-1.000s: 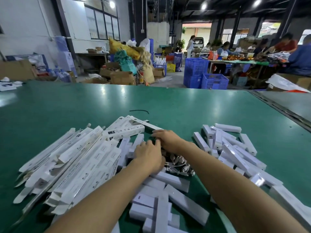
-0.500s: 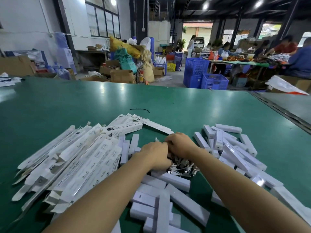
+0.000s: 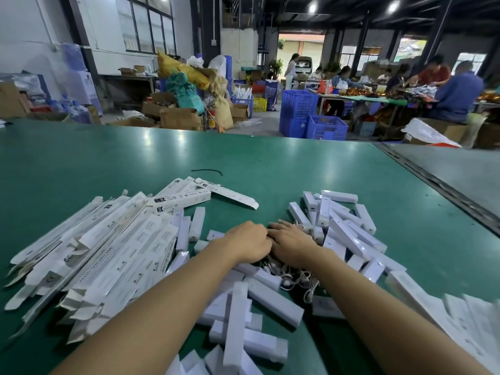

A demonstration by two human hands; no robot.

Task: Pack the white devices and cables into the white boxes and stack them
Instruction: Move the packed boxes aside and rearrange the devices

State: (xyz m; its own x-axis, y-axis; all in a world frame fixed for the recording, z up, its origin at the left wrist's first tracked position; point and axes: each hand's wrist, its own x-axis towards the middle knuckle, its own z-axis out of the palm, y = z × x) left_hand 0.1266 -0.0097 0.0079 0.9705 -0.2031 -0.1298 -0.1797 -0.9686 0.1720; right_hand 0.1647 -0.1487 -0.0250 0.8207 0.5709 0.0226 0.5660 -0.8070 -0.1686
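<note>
**Stock on the green bench: hands, devices, cables, boxes**

We log the left hand (image 3: 249,242) and the right hand (image 3: 293,246) side by side at mid-table and touching, both knuckles-up over the tangle of white cables (image 3: 297,280). The left hand's fingers curl under and out of sight. The right hand's fingers (image 3: 278,229) reach toward the left hand. We cannot tell whether either hand grips anything.

- The cables lie on the green table (image 3: 270,163), directly under and just nearer than the hands.
- Loose white devices (image 3: 273,299) are heaped crosswise between the forearms, and more devices (image 3: 349,238) are piled just right of the right hand.
- Flattened white boxes (image 3: 108,253) are fanned out in a wide pile at left, several printed-side up.
- A thin black wire (image 3: 207,171) lies alone beyond the boxes.
</note>
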